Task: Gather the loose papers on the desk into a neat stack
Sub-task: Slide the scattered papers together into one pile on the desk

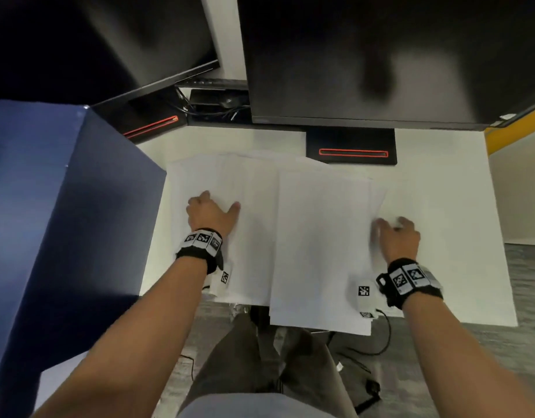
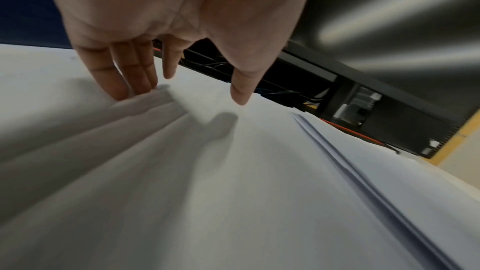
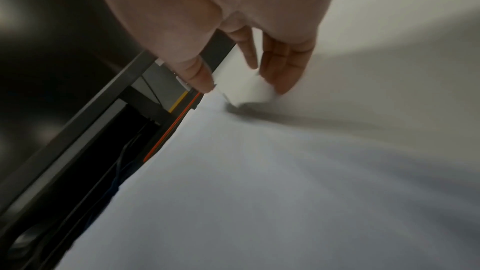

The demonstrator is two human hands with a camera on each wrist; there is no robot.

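Observation:
Loose white papers lie on the white desk [image 1: 447, 206] in two overlapping spreads. The left spread [image 1: 248, 242] is fanned out, and my left hand [image 1: 213, 203] rests on it with straight fingers [image 2: 124, 89] touching the top sheet [image 2: 233, 171]; the thumb hovers just above it. The right spread [image 1: 317, 236] lies over the left one and overhangs the desk's front edge. My right hand [image 1: 393, 226] is at its right edge. There, the blurred fingers [image 3: 283, 73] and thumb stand either side of a lifted sheet edge [image 3: 244, 87].
Two dark monitors [image 1: 380, 55] [image 1: 124, 40] stand at the back, and one stand base [image 1: 350, 146] lies close to the papers' far edge. A blue partition [image 1: 49, 206] borders the desk's left side. Cables [image 1: 384, 336] hang below the front edge, above my lap.

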